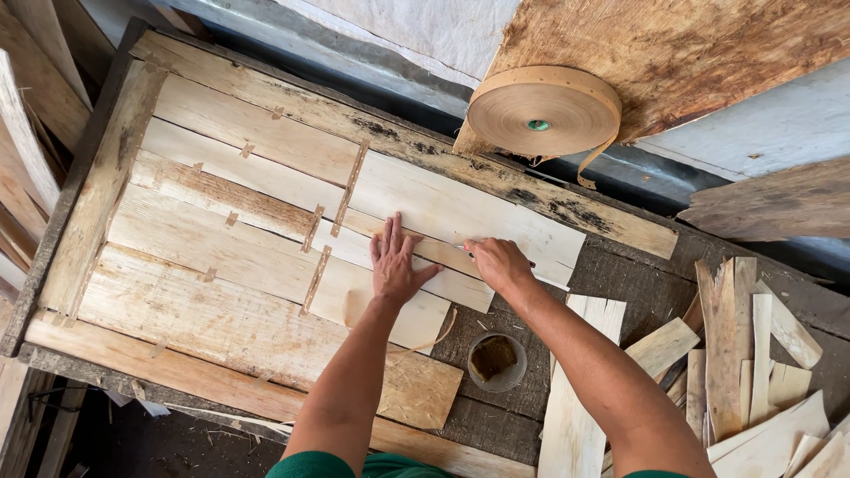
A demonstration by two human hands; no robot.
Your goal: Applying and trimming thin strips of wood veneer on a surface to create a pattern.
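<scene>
Two hands (pixel 443 265) — one tape roll (pixel 544 110), one cup (pixel 497 361)

I note a large roll of brown paper tape (pixel 542 111) standing against a rough board (pixel 682 49) at the far side, its loose end hanging down. Near the front edge of the dark workbench (pixel 620 274) sits a small round pot (pixel 496 361) with murky contents. To the right I record a heap of pale veneer offcuts (pixel 753 363), overlapping at odd angles, and one long strip (pixel 575 398) lying beside the pot. Upright timber slats (pixel 27 142) lean along the left edge
</scene>
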